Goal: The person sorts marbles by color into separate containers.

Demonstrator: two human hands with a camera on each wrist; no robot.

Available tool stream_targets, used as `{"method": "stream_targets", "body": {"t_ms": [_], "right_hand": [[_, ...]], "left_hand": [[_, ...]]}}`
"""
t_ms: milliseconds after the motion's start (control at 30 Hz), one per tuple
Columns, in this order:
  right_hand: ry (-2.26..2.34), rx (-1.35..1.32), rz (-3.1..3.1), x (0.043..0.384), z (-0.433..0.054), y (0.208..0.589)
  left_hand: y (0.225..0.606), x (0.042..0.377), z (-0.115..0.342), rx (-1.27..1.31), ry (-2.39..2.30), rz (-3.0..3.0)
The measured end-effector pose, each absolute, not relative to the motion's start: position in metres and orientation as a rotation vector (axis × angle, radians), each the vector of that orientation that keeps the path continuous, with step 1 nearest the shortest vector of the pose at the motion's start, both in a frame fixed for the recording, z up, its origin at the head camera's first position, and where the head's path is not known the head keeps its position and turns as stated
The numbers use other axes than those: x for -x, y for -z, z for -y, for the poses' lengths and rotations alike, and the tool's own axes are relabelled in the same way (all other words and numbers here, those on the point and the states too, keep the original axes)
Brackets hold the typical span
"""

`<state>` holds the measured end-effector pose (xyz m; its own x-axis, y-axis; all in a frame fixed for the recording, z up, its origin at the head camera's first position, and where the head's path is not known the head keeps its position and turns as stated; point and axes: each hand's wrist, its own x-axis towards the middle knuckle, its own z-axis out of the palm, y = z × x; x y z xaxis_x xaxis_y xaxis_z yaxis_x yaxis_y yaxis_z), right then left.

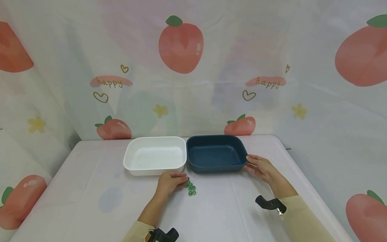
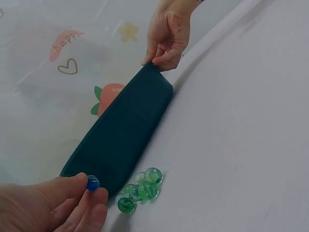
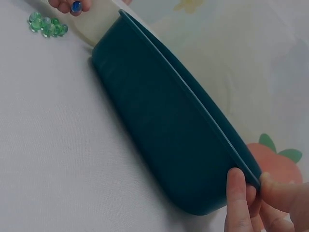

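Note:
Between thumb and fingertips, my left hand (image 1: 171, 183) pinches a blue marble (image 2: 93, 182), just in front of the white basin's near right corner. Several green marbles (image 1: 190, 188) lie bunched on the table right beside that hand. My right hand (image 1: 261, 168) grips the right end of the dark blue basin (image 1: 217, 169), thumb at the rim and fingers against the outer wall, as the right wrist view shows. A few small dark spots show inside this basin near its front right corner. The white basin (image 1: 154, 172) stands directly to its left, holding nothing visible.
A white cloth covers the table (image 1: 75, 201), and both basins stand toward its back edge. Behind and at the sides hangs a printed curtain (image 1: 187, 97) with fruit, hearts and flowers. Black wrist cameras (image 1: 271, 203) are strapped on both sleeves.

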<state>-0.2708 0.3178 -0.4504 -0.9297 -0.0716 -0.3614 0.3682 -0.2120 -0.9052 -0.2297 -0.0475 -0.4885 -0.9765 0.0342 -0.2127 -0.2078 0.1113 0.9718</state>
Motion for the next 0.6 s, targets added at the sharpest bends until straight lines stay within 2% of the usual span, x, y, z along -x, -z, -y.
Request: {"method": "stream_targets", "body": {"t_ms": [600], "right_hand": [[2.208,-0.333,-1.781,0.271,-0.318,0.451]], "left_hand": [[0.469,0.235,0.035,0.098,-2.048,-2.088]]}}
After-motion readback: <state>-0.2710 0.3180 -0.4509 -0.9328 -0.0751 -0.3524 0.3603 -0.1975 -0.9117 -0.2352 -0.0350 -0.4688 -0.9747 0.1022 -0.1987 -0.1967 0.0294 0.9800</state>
